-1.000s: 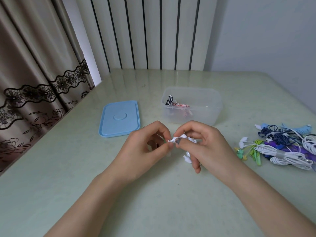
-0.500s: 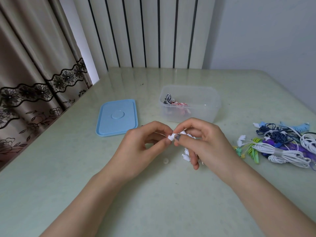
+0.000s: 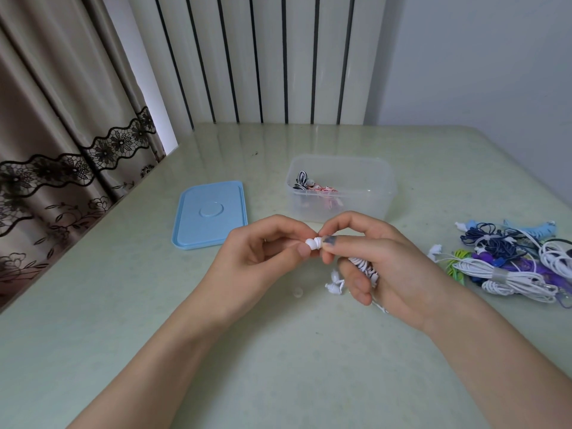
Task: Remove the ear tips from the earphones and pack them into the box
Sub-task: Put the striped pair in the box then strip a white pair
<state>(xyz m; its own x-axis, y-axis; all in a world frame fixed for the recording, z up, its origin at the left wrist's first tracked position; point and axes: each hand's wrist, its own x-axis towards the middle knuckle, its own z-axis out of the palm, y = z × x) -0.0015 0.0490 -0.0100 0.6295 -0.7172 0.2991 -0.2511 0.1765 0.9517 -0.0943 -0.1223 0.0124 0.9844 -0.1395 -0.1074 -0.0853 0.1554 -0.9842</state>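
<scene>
At the left of centre, a flat light-blue plastic lid [image 3: 212,213] lies on the pale green table [image 3: 123,305], unchanged from a second ago. In the middle of the frame the left hand [image 3: 260,258] pinches a small white silicone ear tip [image 3: 312,243], which a second ago was hidden between the fingertips and is now seen partly drawn out. Below it, a loose translucent ear tip [image 3: 297,292] has appeared on the table, so one removal is judged done and a second under way. The right hand [image 3: 383,267] is clamped on the white coiled earphones [image 3: 363,267]. Above, the clear plastic box [image 3: 340,188] already holds two sets. At the far right, a pile of bundled earphones [image 3: 510,261] waits.
</scene>
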